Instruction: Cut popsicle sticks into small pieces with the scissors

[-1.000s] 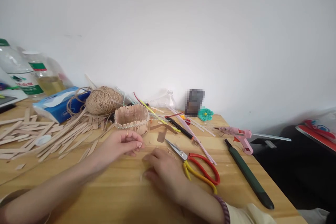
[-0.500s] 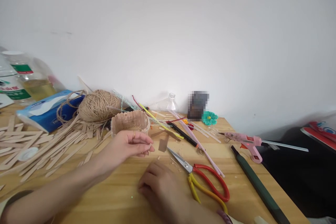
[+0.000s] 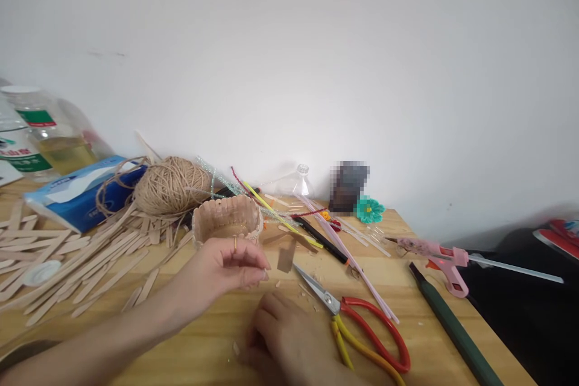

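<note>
- On the worktop (image 3: 190, 344), just beyond the left hand (image 3: 226, 265), the basket of wooden sticks (image 3: 228, 217) is standing upright, its near side partly hiding behind that hand.
- The left hand is hovering with a narrow grip, thumb and forefinger tips nearing each other; whether they are pinching a tiny piece, I cannot tell.
- The right hand (image 3: 283, 329) is resting low with fingers curling under, so I cannot tell whether its grip is holding anything.
- Scissors (image 3: 332, 303) are lying just beside the right hand, their tip pointing towards a small brown piece (image 3: 286, 258).
- Judging by its joined wall, the basket is looking largely built; loose sticks (image 3: 104, 247) are lying unattached, and nothing visible is settling how much is left.
- Twine (image 3: 169, 187) is sitting behind those sticks, while the pink glue gun (image 3: 452, 256) is lying well apart, at the right.
</note>
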Demonstrator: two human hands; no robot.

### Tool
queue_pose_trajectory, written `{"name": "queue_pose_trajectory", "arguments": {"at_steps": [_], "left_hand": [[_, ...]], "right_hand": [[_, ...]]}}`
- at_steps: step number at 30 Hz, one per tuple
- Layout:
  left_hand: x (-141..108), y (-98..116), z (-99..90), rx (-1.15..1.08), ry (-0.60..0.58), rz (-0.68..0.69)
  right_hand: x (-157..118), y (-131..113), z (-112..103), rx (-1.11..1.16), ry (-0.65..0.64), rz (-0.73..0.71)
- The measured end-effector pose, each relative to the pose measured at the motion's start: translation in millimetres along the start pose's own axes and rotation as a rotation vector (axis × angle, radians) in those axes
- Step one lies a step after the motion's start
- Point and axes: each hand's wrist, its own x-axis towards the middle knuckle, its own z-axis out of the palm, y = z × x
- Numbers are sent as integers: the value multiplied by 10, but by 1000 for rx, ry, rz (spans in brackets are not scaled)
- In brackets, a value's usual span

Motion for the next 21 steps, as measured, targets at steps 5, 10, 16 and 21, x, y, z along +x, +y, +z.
{"name": "queue_pose_trajectory", "arguments": {"at_steps": [5, 10, 16, 21], "left_hand": [[1, 23, 8, 71, -5, -31], [-16, 56, 11, 19, 20, -82], [-37, 65, 0, -32, 53, -101], [-46, 57, 6, -43, 59, -61]], "right_hand": [[3, -8, 36, 88, 49, -70], [43, -25, 113, 172, 70, -62], [23, 8, -36, 313, 121, 4], [36, 125, -404, 922, 333, 230]]}}
